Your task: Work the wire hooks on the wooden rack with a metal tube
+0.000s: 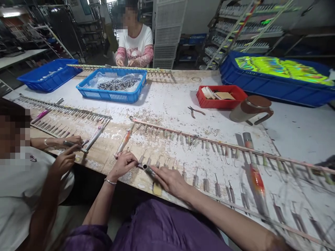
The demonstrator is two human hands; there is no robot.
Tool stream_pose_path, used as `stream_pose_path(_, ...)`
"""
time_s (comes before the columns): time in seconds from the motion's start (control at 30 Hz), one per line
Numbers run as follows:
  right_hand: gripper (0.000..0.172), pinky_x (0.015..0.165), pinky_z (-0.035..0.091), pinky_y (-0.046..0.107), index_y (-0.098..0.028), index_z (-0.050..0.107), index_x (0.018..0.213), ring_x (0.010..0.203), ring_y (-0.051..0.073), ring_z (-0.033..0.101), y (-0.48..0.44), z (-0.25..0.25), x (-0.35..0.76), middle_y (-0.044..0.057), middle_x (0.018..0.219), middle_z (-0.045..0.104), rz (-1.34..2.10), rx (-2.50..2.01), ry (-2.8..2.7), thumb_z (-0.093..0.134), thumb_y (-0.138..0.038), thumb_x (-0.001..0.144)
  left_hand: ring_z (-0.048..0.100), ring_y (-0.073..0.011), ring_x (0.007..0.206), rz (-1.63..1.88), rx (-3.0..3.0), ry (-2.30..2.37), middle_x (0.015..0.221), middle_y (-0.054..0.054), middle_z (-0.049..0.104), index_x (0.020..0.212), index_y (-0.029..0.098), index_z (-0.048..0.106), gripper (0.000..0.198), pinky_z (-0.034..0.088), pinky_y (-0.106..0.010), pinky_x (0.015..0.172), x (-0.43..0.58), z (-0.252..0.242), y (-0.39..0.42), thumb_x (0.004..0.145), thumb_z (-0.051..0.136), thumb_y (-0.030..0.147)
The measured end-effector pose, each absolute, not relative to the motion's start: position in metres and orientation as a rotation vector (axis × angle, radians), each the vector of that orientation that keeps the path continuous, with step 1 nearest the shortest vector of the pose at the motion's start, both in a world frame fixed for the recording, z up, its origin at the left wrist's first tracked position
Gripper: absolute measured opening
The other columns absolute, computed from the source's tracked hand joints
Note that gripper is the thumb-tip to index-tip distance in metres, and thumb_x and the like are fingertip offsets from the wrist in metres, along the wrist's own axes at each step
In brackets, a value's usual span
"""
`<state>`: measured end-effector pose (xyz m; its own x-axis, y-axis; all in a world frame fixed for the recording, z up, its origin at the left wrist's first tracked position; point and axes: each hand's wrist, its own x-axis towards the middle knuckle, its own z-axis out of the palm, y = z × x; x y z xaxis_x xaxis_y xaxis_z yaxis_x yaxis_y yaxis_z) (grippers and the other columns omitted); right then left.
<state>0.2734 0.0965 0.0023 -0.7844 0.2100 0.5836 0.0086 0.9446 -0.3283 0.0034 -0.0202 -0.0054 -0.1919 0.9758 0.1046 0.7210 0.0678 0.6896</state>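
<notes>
My left hand [123,165] is closed at the near rail of a long rack, its fingertips pinched together on something too small to make out. My right hand [170,179] wraps round a metal tube [149,169], whose round open end faces the left fingertips. Small pale pieces with wire hooks [206,184] stand in a row along the near rail. The far rail [188,134] carries a similar row of small pieces. Orange-and-silver bars [258,181] join the two rails. A yellow block [157,188] lies under my right hand at the table edge.
Pliers [195,111], a red tray [222,97] and a brown-lidded jug [251,108] stand beyond the rack. Blue baskets [112,99] sit farther back, one with metal bits. Small rings litter the table [170,97]. Co-workers sit at left [26,195] and opposite [134,43].
</notes>
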Motion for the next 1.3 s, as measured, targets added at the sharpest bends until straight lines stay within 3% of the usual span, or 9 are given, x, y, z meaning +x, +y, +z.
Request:
stream_pose_path(0.17, 0.054, 0.062, 0.048, 0.024, -0.019, 0.038, 0.164, 0.070, 0.015, 0.063, 0.097, -0.001, 0.276, 0.003, 0.084, 0.066, 0.505, -0.244, -2.370, 0.045, -0.020, 0.110, 0.060, -0.0195, 0.089, 0.851, 1.726, 1.965, 0.086, 0.000, 0.076, 0.087, 0.023, 0.078, 0.015, 0.037, -0.040, 0.094, 0.003, -0.004, -0.020, 0.096, 0.066, 0.027)
stream_pose_path(0.33, 0.043, 0.052, 0.040, 0.023, -0.020, 0.054, 0.153, 0.059, 0.013, 0.056, 0.092, 0.000, 0.277, 0.001, 0.075, 0.063, 0.395, -0.161, -2.526, 0.043, -0.025, 0.112, 0.059, -0.0198, 0.090, 0.869, 1.710, 1.937, 0.087, -0.002, 0.075, 0.084, 0.022, 0.076, 0.022, 0.041, -0.038, 0.091, 0.002, -0.005, -0.019, 0.099, 0.066, 0.035)
stream_pose_path(0.47, 0.050, 0.063, 0.048, 0.024, -0.016, 0.045, 0.161, 0.068, 0.015, 0.061, 0.089, -0.001, 0.272, 0.003, 0.080, 0.063, 0.517, -0.219, -2.417, 0.043, -0.021, 0.111, 0.060, -0.0203, 0.091, 0.848, 1.717, 1.938, 0.088, -0.003, 0.075, 0.088, 0.022, 0.076, 0.019, 0.042, -0.038, 0.092, 0.002, -0.004, -0.019, 0.099, 0.066, 0.034)
stream_pose_path(0.63, 0.047, 0.056, 0.044, 0.022, -0.019, 0.050, 0.158, 0.062, 0.014, 0.060, 0.099, -0.014, 0.265, 0.002, 0.077, 0.065, 0.425, -0.283, -2.445, 0.043, -0.024, 0.111, 0.060, -0.0204, 0.092, 0.852, 1.728, 1.892, 0.091, -0.003, 0.076, 0.088, 0.022, 0.076, 0.017, 0.042, -0.038, 0.093, 0.000, -0.005, -0.020, 0.098, 0.064, 0.029)
stream_pose_path(0.77, 0.054, 0.066, 0.049, 0.022, -0.017, 0.041, 0.164, 0.070, 0.014, 0.063, 0.103, -0.017, 0.265, 0.004, 0.085, 0.067, 0.459, -0.297, -2.408, 0.045, -0.021, 0.110, 0.060, -0.0207, 0.092, 0.857, 1.738, 1.894, 0.092, -0.003, 0.076, 0.088, 0.022, 0.076, 0.019, 0.041, -0.039, 0.095, -0.001, -0.006, -0.020, 0.099, 0.063, 0.031)
stream_pose_path(0.93, 0.055, 0.054, 0.043, 0.022, -0.024, 0.041, 0.165, 0.062, 0.014, 0.058, 0.096, -0.013, 0.262, 0.000, 0.077, 0.063, 0.358, -0.228, -2.496, 0.047, -0.022, 0.110, 0.060, -0.0204, 0.091, 0.820, 1.750, 1.911, 0.090, -0.002, 0.076, 0.088, 0.022, 0.076, 0.017, 0.041, -0.038, 0.096, -0.001, -0.004, -0.019, 0.099, 0.065, 0.030)
stream_pose_path(1.07, 0.060, 0.064, 0.048, 0.024, -0.018, 0.035, 0.167, 0.072, 0.015, 0.063, 0.093, -0.007, 0.260, 0.004, 0.086, 0.066, 0.430, -0.257, -2.384, 0.048, -0.018, 0.109, 0.061, -0.0210, 0.093, 0.808, 1.747, 1.917, 0.093, -0.003, 0.076, 0.089, 0.022, 0.075, 0.017, 0.041, -0.039, 0.097, 0.000, -0.001, -0.020, 0.099, 0.065, 0.030)
stream_pose_path(1.2, 0.048, 0.055, 0.041, 0.023, -0.021, 0.050, 0.159, 0.063, 0.013, 0.058, 0.094, -0.007, 0.260, 0.001, 0.076, 0.062, 0.329, -0.161, -2.463, 0.047, -0.024, 0.111, 0.060, -0.0206, 0.091, 0.841, 1.728, 1.899, 0.091, -0.002, 0.075, 0.088, 0.022, 0.075, 0.018, 0.042, -0.039, 0.094, 0.001, -0.002, -0.020, 0.100, 0.063, 0.031)
stream_pose_path(1.3, 0.048, 0.055, 0.042, 0.023, -0.019, 0.048, 0.160, 0.063, 0.013, 0.059, 0.095, -0.010, 0.259, 0.001, 0.077, 0.063, 0.345, -0.226, -2.452, 0.046, -0.023, 0.111, 0.060, -0.0207, 0.092, 0.830, 1.741, 1.903, 0.091, -0.002, 0.075, 0.087, 0.022, 0.074, 0.018, 0.042, -0.038, 0.094, 0.001, -0.003, -0.020, 0.099, 0.064, 0.031)
